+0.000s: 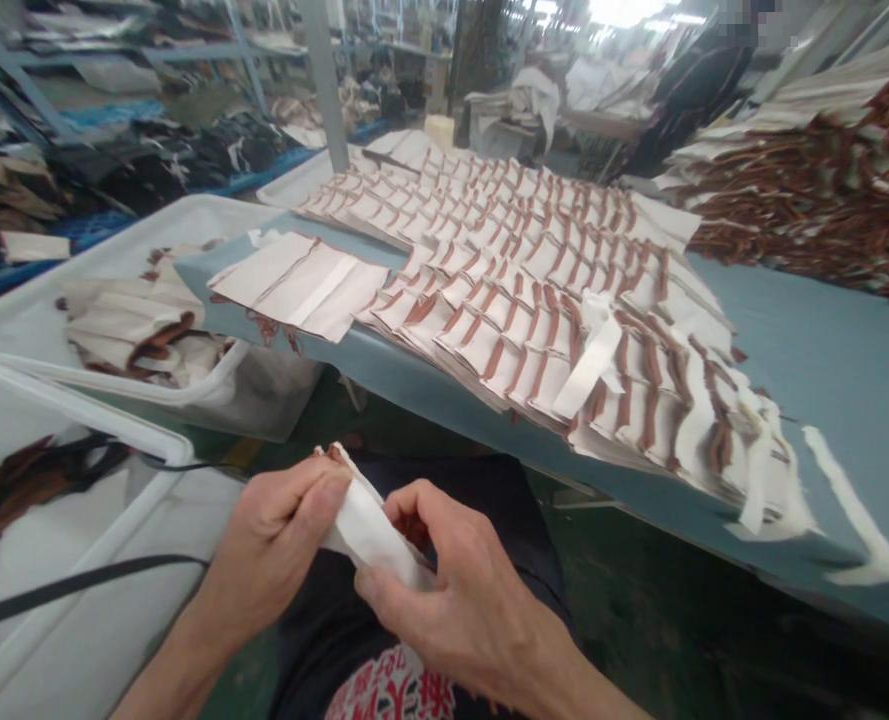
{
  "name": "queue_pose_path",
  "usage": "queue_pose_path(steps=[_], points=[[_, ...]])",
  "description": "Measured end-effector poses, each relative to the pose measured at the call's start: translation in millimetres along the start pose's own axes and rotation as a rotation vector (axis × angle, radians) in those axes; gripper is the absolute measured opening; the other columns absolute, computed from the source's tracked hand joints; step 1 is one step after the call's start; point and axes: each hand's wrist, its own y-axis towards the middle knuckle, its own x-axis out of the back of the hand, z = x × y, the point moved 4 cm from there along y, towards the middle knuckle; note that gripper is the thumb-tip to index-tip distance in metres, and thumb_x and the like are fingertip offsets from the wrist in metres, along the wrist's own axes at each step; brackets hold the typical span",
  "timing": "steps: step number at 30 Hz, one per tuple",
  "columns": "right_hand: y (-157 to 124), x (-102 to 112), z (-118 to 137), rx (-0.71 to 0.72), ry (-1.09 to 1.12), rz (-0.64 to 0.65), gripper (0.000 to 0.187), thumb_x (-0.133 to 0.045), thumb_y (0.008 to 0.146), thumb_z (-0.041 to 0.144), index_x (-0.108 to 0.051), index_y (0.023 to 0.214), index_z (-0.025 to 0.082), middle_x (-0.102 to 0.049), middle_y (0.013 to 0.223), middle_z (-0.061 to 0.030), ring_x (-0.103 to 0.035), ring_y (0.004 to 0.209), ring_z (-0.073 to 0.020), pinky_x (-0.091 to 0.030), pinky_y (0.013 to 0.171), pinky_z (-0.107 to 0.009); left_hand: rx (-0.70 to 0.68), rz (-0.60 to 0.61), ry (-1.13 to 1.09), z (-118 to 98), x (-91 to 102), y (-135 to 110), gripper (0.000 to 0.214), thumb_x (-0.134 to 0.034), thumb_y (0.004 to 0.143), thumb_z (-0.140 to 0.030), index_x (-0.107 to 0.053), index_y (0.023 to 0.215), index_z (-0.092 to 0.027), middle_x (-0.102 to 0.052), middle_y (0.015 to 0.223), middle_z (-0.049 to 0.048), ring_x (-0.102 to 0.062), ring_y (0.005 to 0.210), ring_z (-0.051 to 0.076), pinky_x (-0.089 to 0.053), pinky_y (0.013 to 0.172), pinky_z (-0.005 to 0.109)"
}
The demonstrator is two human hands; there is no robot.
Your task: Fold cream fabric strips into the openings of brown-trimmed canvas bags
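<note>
Over my lap, both hands hold a folded white fabric strip (380, 535) with a brown edge at its upper end. My left hand (283, 535) pinches the strip's upper end between thumb and bent fingers. Lower down, my right hand (459, 575) grips the same strip, thumb on the near side and fingers curled behind it. The part inside the right palm is hidden. Beyond my hands, overlapping rows of cream fabric pieces (489, 330) with brown edges lie on the blue-grey table (804, 330). Loose white strips (594, 355) rest on top of them.
Left of me stand white plastic bins (189, 390) holding fabric pieces (125, 320). A separate flat cream piece (301, 285) lies at the table's left edge. A tall stack of brown-edged fabric (811, 180) rises at the back right. A person (684, 90) is behind the table.
</note>
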Motion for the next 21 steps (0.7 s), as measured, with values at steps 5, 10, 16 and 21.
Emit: queue_pose_path(steps=[5, 10, 16, 21], points=[[-5.8, -3.0, -16.0, 0.153, -0.141, -0.181, 0.012, -0.068, 0.081, 0.019, -0.067, 0.093, 0.022, -0.068, 0.081, 0.002, -0.061, 0.069, -0.0144, -0.043, 0.067, -0.027, 0.149, -0.079, -0.032, 14.7, 0.0, 3.0, 0.042, -0.057, 0.095, -0.035, -0.059, 0.056, -0.02, -0.053, 0.052, -0.003, -0.046, 0.046, 0.011, -0.033, 0.044, 0.023], [-9.6, -5.3, -31.7, 0.254, -0.14, -0.255, 0.011, -0.058, 0.087, 0.015, -0.067, 0.091, 0.021, -0.07, 0.08, -0.0001, -0.063, 0.069, -0.0145, -0.045, 0.065, -0.026, 0.231, -0.071, -0.138, 30.6, -2.9, 2.2, 0.046, -0.057, 0.098, -0.044, -0.06, 0.059, -0.02, -0.052, 0.059, -0.0012, -0.044, 0.05, 0.012, -0.034, 0.044, 0.024], [-9.3, -5.8, -40.1, 0.242, -0.084, -0.162, 0.012, -0.058, 0.086, 0.014, -0.067, 0.086, 0.021, -0.067, 0.076, 0.0012, -0.058, 0.065, -0.0133, -0.043, 0.063, -0.026, 0.257, 0.079, -0.225, 34.5, -6.9, 2.4, 0.045, -0.06, 0.096, -0.047, -0.056, 0.059, -0.021, -0.047, 0.057, -0.003, -0.039, 0.051, 0.012, -0.031, 0.044, 0.024], [-13.5, -4.8, -40.3, 0.128, -0.023, -0.085, 0.002, -0.065, 0.087, 0.021, -0.067, 0.087, 0.021, -0.068, 0.081, 0.0008, -0.061, 0.073, -0.0149, -0.047, 0.071, -0.027, 0.286, -0.014, -0.17, 37.4, -2.7, -6.9, 0.045, -0.06, 0.095, -0.042, -0.045, 0.057, -0.024, -0.042, 0.056, -0.0043, -0.036, 0.05, 0.011, -0.03, 0.044, 0.024]])
